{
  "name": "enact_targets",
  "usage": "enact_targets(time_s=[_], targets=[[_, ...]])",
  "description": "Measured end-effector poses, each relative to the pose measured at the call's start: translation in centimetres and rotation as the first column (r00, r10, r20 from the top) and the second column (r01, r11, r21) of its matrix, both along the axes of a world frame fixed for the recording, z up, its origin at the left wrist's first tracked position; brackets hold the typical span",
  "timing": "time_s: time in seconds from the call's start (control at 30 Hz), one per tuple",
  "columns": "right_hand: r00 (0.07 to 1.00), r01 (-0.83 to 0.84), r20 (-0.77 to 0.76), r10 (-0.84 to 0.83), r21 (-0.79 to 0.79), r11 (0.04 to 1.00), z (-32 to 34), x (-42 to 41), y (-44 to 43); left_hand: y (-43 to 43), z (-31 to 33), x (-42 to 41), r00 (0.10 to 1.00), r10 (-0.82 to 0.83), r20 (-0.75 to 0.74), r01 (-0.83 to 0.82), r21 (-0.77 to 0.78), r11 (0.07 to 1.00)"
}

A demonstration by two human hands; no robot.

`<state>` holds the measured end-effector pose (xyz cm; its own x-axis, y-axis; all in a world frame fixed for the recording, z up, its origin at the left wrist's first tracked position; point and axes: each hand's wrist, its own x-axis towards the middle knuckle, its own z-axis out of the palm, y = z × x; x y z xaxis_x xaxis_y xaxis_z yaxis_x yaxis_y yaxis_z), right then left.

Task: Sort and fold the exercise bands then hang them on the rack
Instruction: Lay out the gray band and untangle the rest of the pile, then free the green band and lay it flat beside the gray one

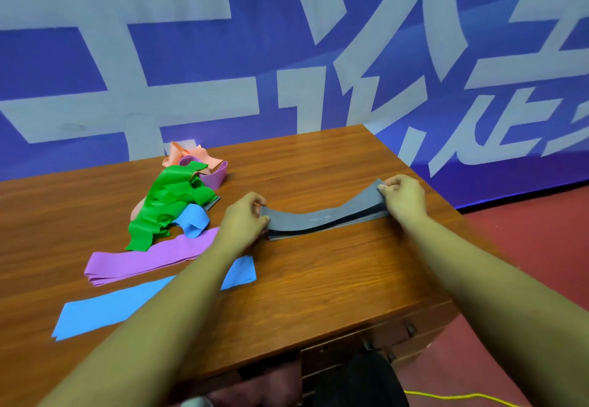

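Wooden surface (pixel 318 279) seen from above, before a blue banner (pixel 197 55) with white characters. The grey band (pixel 322 218), folded in layers, lies right of centre, its middle sagging to the surface. The left hand (pixel 245 218) and right hand (pixel 403 197) each hold one end, with left fingers (pixel 258 207) and right fingers (pixel 387 188) pinching it closed. To the left is a heap: one green band (pixel 169 205) crumpled over a blue band (pixel 192 220), then a purple loop (pixel 213 173) and one peach band (pixel 188 153) behind. Nearer lie one folded purple band (pixel 149 258) and one flat blue strip (pixel 105 309); the left forearm crosses the strip and hides its middle. Visible count: grey one, green one, peach one, purple two, blue two. Red floor (pixel 526 247) and a yellow cord (pixel 462 395) are at right.
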<state>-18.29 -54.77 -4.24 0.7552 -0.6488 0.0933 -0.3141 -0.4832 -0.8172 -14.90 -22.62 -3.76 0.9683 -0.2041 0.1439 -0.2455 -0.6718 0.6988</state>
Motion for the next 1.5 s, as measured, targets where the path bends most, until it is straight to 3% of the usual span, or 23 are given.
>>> enact_targets(time_s=[0.17,0.3,0.5,0.67,0.83,0.97,1.1,1.2,1.37,1.43,1.5], targets=[[0.997,0.009,-0.077,-0.022,-0.163,0.987,-1.2,0.1,-0.8,-1.5,-1.5,0.8,0.997,-0.047,0.068,0.035,0.165,0.986],[0.99,0.005,-0.135,-0.031,-0.19,0.982,-2.5,-0.3,-1.4,-1.8,-2.9,1.0,0.996,-0.065,0.054,0.05,0.246,0.968],[0.993,0.047,-0.095,-0.069,-0.224,0.973,-2.8,-0.3,-1.4,-2.6,-3.6,0.5,0.992,-0.09,0.092,0.053,0.341,0.938],[0.979,0.039,-0.162,-0.123,-0.445,0.895,-2.4,-0.7,0.2,-2.6,-2.7,0.5,0.98,-0.136,0.143,0.092,0.277,0.956],[0.975,-0.214,-0.162,0.154,-0.478,0.852,0.6,0.9,4.5,0.8,0.6,2.8,0.985,-0.047,0.166,0.013,0.198,0.98],[0.89,-0.456,-0.223,0.398,-0.426,0.781,2.1,2.7,10.9,7.2,1.1,4.4,0.982,0.061,0.177,-0.112,0.291,0.95],[0.804,-0.591,-0.208,0.558,-0.393,0.705,2.4,5.2,18.2,13.3,0.6,4.9,0.97,0.182,0.162,-0.235,0.427,0.873],[0.722,-0.688,-0.248,0.646,-0.346,0.638,2.5,7.1,23.5,16.5,-0.7,5.4,0.983,0.16,0.094,-0.186,0.499,0.847],[0.564,-0.826,-0.352,0.747,-0.254,0.504,1.7,9.5,30.8,19.2,-3.2,6.4,0.993,0.115,0.035,-0.118,0.432,0.894],[0.538,-0.843,-0.416,0.733,-0.271,0.465,0.9,10.3,32.5,19.6,-4.0,6.9,0.993,0.084,0.085,-0.111,0.399,0.91],[0.564,-0.826,-0.422,0.71,-0.283,0.488,0.1,11.0,33.3,19.9,-4.6,7.6,0.988,0.062,0.14,-0.109,0.359,0.927]])
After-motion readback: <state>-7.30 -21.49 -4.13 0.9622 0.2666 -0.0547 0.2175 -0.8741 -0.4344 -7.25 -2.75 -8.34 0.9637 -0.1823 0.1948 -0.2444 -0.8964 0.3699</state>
